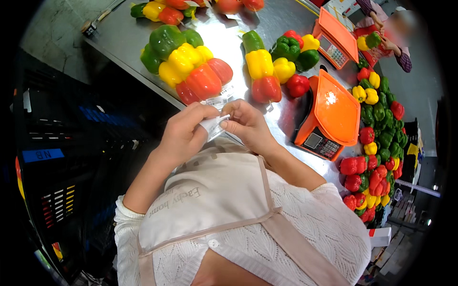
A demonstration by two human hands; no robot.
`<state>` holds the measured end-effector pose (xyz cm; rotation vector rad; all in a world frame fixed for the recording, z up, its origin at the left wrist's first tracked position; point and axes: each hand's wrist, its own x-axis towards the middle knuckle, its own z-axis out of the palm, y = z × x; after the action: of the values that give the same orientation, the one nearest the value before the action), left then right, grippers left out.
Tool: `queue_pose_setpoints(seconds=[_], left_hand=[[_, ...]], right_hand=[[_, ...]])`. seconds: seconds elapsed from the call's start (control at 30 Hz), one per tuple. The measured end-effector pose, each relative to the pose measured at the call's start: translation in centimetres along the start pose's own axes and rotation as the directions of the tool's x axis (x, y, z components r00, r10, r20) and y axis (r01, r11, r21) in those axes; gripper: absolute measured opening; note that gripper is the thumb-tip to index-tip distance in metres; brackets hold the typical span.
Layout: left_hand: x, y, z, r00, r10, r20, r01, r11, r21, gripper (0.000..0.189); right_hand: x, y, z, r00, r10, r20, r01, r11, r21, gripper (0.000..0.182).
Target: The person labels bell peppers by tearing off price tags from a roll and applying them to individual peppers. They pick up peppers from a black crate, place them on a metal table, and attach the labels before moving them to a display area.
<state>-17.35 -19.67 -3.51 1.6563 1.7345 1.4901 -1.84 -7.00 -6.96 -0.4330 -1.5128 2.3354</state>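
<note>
Near the steel table's front edge, my left hand (186,132) and my right hand (247,123) both pinch a folded strip of white printed labels (213,128). More label strip (225,93) lies beyond them, against bagged bell peppers. Those bags (186,64) hold green, yellow and red peppers in rows at the left. A single bagged row with a green, a yellow and a red pepper (260,64) lies right of them. Loose bell peppers (286,48) sit further right, beside an orange digital scale (336,111).
A second orange scale (334,39) stands behind the first. A large pile of peppers (383,132) covers the table's right part. A co-worker (383,32) across the table holds peppers. Dark plastic crates (71,143) stand at the left. More bagged peppers (161,11) lie at the far edge.
</note>
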Motion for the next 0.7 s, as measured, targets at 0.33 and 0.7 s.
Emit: queue_pose_setpoints(seconds=[0.33,0.7], left_hand=[[1.1,-0.1,1.4,0.924,-0.286,0.252,0.325,0.937,-0.129,0.011],[5.3,-4.8,16.4,0.727,-0.59,0.351,0.652,0.754,-0.085,0.03]], right_hand=[[-2.5,-0.9,-6.4,0.928,-0.046,-0.369,0.112,0.981,0.159,0.012],[-8.1,4.0,-13.6,0.788,0.204,-0.581,0.22,0.788,0.575,0.01]])
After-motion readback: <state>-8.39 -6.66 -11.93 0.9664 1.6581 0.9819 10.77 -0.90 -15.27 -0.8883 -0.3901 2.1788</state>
